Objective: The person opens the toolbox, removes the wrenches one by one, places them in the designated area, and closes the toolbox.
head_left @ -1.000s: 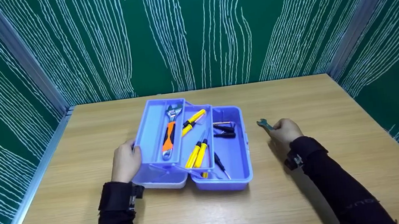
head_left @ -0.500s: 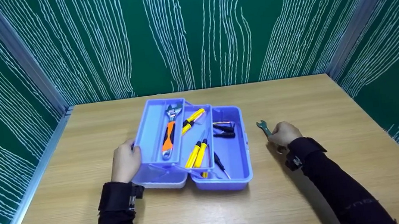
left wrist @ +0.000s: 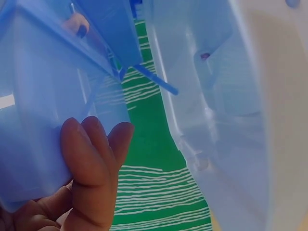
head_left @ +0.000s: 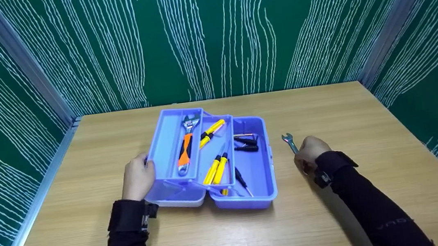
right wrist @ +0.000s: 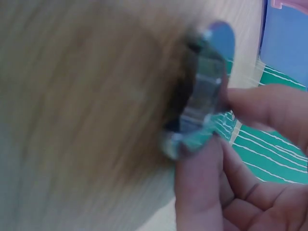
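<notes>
A purple-blue toolbox (head_left: pixel 271 166) stands with its stepped trays spread out, left of the table's middle. My left hand (head_left: pixel 138 177) grips the outer side of the upper tray (head_left: pixel 162 146); in the left wrist view its fingers (left wrist: pixel 91 159) curl against the tray's wall. To the right of the box, my right hand (head_left: pixel 312 152) pinches a small metal wrench (head_left: pixel 289 141) between thumb and fingers, low over the table. Its open jaw end points away from me in the head view. The right wrist view shows the wrench's near end (right wrist: pixel 199 96), blurred, between the fingertips.
An adjustable wrench (head_left: pixel 184 147) with an orange and black handle lies in the upper tray. Yellow-handled screwdrivers (head_left: pixel 220 168) lie in the middle tray. Black-handled tools (head_left: pixel 246 148) are in the bottom. Green, white-streaked walls (head_left: pixel 225 35) enclose the wooden table (head_left: pixel 248 235).
My right hand has drawn slightly toward me, and the wrench has turned to point more directly away from me. My left hand and the toolbox have stayed put.
</notes>
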`<state>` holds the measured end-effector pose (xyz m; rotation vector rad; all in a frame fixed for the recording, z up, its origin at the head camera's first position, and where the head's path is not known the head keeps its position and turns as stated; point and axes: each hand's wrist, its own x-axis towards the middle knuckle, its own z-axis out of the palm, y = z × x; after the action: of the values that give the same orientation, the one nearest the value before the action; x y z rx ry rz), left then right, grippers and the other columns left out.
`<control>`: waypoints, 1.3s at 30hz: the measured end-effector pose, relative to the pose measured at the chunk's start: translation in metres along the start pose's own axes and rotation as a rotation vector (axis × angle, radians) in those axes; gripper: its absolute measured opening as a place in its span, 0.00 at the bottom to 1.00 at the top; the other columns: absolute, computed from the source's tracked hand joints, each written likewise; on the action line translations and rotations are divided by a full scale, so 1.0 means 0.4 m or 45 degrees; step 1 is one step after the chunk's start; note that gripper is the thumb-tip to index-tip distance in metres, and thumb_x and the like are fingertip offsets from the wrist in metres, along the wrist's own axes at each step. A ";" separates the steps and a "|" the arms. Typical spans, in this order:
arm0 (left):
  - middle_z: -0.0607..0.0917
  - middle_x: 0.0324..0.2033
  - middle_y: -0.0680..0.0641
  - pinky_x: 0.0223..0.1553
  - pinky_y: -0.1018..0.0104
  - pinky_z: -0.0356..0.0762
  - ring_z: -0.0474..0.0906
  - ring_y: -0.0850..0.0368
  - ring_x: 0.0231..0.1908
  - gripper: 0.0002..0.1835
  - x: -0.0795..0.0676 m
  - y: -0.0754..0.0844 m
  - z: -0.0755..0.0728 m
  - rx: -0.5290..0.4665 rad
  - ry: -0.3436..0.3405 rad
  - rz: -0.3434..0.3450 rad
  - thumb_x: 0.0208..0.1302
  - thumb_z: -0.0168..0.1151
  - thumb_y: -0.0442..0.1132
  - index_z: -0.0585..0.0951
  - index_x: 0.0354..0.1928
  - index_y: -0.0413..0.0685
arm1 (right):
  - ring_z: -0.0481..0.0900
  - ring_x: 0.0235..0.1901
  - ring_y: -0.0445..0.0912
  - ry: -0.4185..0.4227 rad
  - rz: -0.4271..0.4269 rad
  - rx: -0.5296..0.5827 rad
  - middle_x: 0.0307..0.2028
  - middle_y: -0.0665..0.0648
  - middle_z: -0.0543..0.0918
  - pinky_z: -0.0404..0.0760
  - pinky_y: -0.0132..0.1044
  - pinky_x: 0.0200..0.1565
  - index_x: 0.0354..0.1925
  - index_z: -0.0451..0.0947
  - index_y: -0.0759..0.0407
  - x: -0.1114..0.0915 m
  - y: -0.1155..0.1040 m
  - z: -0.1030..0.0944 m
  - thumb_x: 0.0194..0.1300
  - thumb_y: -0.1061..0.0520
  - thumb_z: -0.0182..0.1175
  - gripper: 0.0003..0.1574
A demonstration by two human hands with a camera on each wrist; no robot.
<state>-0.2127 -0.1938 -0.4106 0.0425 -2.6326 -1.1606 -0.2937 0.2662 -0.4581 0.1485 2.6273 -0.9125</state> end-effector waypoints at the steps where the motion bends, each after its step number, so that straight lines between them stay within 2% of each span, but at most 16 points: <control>1: 0.85 0.42 0.29 0.33 0.58 0.77 0.79 0.48 0.27 0.19 0.000 0.000 0.000 0.006 0.004 0.007 0.66 0.47 0.28 0.78 0.55 0.26 | 0.75 0.13 0.42 -0.003 0.002 0.018 0.16 0.54 0.83 0.75 0.30 0.18 0.21 0.84 0.66 -0.001 0.000 0.000 0.53 0.64 0.62 0.08; 3: 0.85 0.41 0.29 0.31 0.58 0.76 0.78 0.48 0.26 0.19 0.001 -0.001 0.000 0.007 0.007 0.017 0.66 0.47 0.28 0.78 0.55 0.26 | 0.75 0.13 0.42 -0.007 0.003 0.045 0.16 0.54 0.84 0.76 0.31 0.18 0.21 0.84 0.66 -0.002 -0.001 0.001 0.51 0.66 0.62 0.07; 7: 0.85 0.42 0.29 0.37 0.52 0.79 0.80 0.45 0.31 0.19 0.001 -0.001 0.000 0.009 0.005 0.017 0.66 0.47 0.28 0.78 0.54 0.26 | 0.76 0.15 0.43 0.011 0.004 0.033 0.19 0.54 0.84 0.77 0.32 0.20 0.24 0.83 0.67 -0.004 -0.007 0.000 0.54 0.63 0.63 0.07; 9: 0.85 0.44 0.29 0.40 0.49 0.79 0.82 0.43 0.35 0.19 0.002 -0.001 -0.001 0.002 -0.002 0.006 0.66 0.46 0.28 0.78 0.55 0.26 | 0.78 0.22 0.45 0.045 -0.029 -0.003 0.26 0.57 0.85 0.79 0.34 0.27 0.31 0.81 0.69 -0.010 -0.017 -0.002 0.58 0.59 0.62 0.11; 11: 0.84 0.45 0.29 0.43 0.48 0.79 0.82 0.42 0.37 0.19 0.002 -0.001 -0.002 0.003 -0.005 -0.001 0.67 0.46 0.29 0.77 0.55 0.26 | 0.81 0.33 0.50 0.095 -0.078 -0.035 0.36 0.63 0.84 0.81 0.40 0.37 0.41 0.79 0.71 -0.017 -0.030 -0.003 0.63 0.54 0.60 0.19; 15: 0.84 0.45 0.29 0.42 0.49 0.79 0.81 0.42 0.36 0.20 0.003 -0.001 -0.002 0.002 -0.011 -0.009 0.67 0.46 0.29 0.77 0.55 0.26 | 0.75 0.53 0.61 0.186 -0.201 -0.001 0.55 0.72 0.77 0.74 0.53 0.56 0.59 0.70 0.72 -0.039 -0.068 -0.003 0.71 0.46 0.53 0.33; 17: 0.84 0.45 0.28 0.42 0.49 0.79 0.81 0.43 0.36 0.20 0.003 0.000 -0.002 0.004 -0.012 -0.009 0.67 0.46 0.29 0.77 0.56 0.25 | 0.73 0.58 0.63 0.214 -0.260 0.054 0.58 0.73 0.74 0.71 0.56 0.60 0.63 0.67 0.72 -0.047 -0.085 0.001 0.72 0.44 0.51 0.36; 20: 0.84 0.46 0.28 0.43 0.48 0.79 0.82 0.42 0.37 0.20 0.004 -0.001 -0.002 0.004 -0.014 -0.007 0.67 0.46 0.29 0.76 0.57 0.25 | 0.72 0.60 0.64 0.245 -0.348 0.113 0.60 0.74 0.73 0.71 0.56 0.62 0.66 0.64 0.73 -0.056 -0.106 0.017 0.73 0.44 0.50 0.38; 26: 0.83 0.47 0.27 0.45 0.47 0.79 0.82 0.42 0.37 0.20 0.003 0.000 0.000 -0.003 -0.018 -0.014 0.67 0.46 0.29 0.76 0.57 0.25 | 0.75 0.57 0.65 0.225 -0.414 0.183 0.57 0.75 0.76 0.75 0.55 0.60 0.67 0.61 0.76 -0.061 -0.122 0.080 0.73 0.46 0.51 0.39; 31: 0.84 0.45 0.28 0.45 0.46 0.79 0.82 0.42 0.36 0.20 0.000 0.002 0.002 0.006 0.003 0.030 0.66 0.46 0.28 0.77 0.56 0.25 | 0.82 0.49 0.60 0.190 -0.471 0.325 0.52 0.74 0.80 0.84 0.43 0.48 0.65 0.64 0.76 -0.065 -0.130 0.126 0.72 0.52 0.53 0.34; 35: 0.84 0.44 0.28 0.45 0.47 0.78 0.81 0.42 0.35 0.20 0.000 0.003 0.000 0.014 0.004 0.031 0.67 0.46 0.28 0.76 0.56 0.25 | 0.84 0.42 0.53 0.193 -0.516 0.395 0.48 0.71 0.82 0.82 0.31 0.38 0.61 0.70 0.75 -0.067 -0.137 0.145 0.69 0.57 0.54 0.28; 39: 0.84 0.46 0.29 0.48 0.47 0.78 0.81 0.42 0.37 0.21 0.002 0.005 -0.005 0.028 -0.022 -0.016 0.68 0.46 0.31 0.75 0.58 0.26 | 0.83 0.35 0.49 0.191 -0.543 0.398 0.45 0.69 0.83 0.80 0.28 0.33 0.59 0.72 0.75 -0.070 -0.140 0.153 0.68 0.61 0.54 0.25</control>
<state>-0.2129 -0.1938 -0.4077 0.0530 -2.6638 -1.1412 -0.2615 0.1847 -0.4601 -0.2899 2.6828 -1.5062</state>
